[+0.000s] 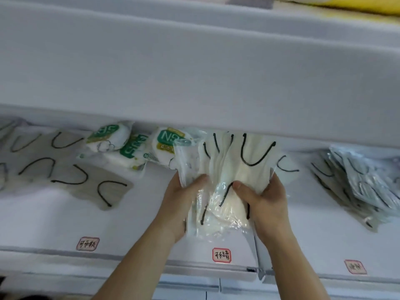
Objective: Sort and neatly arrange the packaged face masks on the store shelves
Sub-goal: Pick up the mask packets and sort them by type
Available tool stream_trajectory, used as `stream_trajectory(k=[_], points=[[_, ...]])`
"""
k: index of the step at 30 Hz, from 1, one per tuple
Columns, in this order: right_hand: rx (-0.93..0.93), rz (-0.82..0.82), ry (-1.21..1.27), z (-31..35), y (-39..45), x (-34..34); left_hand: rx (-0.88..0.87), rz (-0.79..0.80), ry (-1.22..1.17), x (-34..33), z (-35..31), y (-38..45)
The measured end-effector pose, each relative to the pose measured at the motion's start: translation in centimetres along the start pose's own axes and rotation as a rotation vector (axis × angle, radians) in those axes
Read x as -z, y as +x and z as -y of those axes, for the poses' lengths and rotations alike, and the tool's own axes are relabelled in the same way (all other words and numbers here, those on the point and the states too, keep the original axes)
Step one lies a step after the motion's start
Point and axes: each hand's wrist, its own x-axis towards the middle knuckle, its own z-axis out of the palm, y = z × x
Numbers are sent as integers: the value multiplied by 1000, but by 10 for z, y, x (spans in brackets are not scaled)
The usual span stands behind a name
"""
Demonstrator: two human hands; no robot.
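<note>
A fanned stack of cream masks (233, 180) in clear wrappers is grasped by the left hand (181, 202) and right hand (263, 198) above the white shelf (65, 224). Green-labelled packs (121, 146) lie behind; grey masks (65, 169) lie left.

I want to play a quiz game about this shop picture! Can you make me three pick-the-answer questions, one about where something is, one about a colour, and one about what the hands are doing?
1. Where are the green-labelled packs?
A. Left of the held masks
B. On the floor
C. In the right hand

2. What colour are the ear loops on the held masks?
A. Red
B. Black
C. Yellow

3. What are the two hands doing?
A. Hanging free
B. Pointing at a label
C. Gripping one bundle of masks

Answers:
1 A: they lie on the shelf left of the bundle.
2 B: the loops show dark black.
3 C: the left hand and right hand both grip the bundle of masks.
</note>
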Motion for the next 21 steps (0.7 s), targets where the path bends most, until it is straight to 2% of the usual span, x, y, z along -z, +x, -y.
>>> stream_trajectory(k=[7,12,21], points=[[46,-125,-112,16,53,29,89,-52,-140,13,-5,5],[-84,-136,-355,14,92,53,144,-29,-145,15,-3,6],[86,-434,-347,-31,41,48,222,-28,-74,26,-3,11]])
